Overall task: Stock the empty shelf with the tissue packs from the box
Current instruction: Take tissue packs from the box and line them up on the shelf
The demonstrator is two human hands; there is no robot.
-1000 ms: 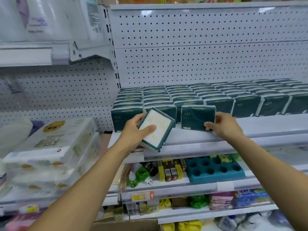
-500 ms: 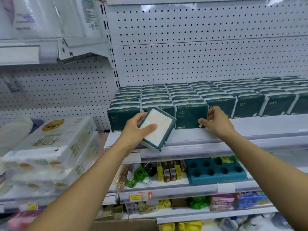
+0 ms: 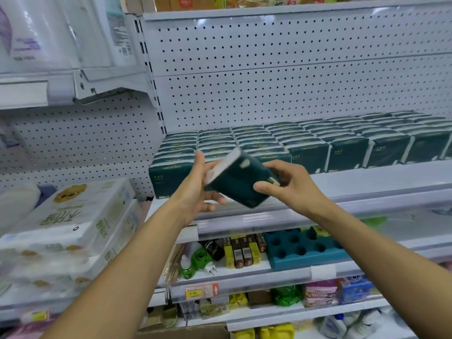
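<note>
A dark green tissue pack (image 3: 241,183) is held tilted in the air in front of the white shelf (image 3: 381,184). My left hand (image 3: 195,189) grips its left end and my right hand (image 3: 291,187) grips its right end. Behind it, rows of matching green tissue packs (image 3: 305,145) stand on the shelf from the left upright to the right edge of view. The box is mostly out of sight; only a cardboard edge (image 3: 186,332) shows at the bottom.
Large white toilet-paper bundles (image 3: 73,223) fill the bay on the left. Lower shelves hold small goods and a blue tray with holes (image 3: 300,248). A strip of bare shelf runs in front of the stocked packs. Pegboard backs the shelf.
My right hand left the front-row pack on the shelf and came over to the pack in my left hand. The pack has turned from its pale face to its green side, now held by both hands.
</note>
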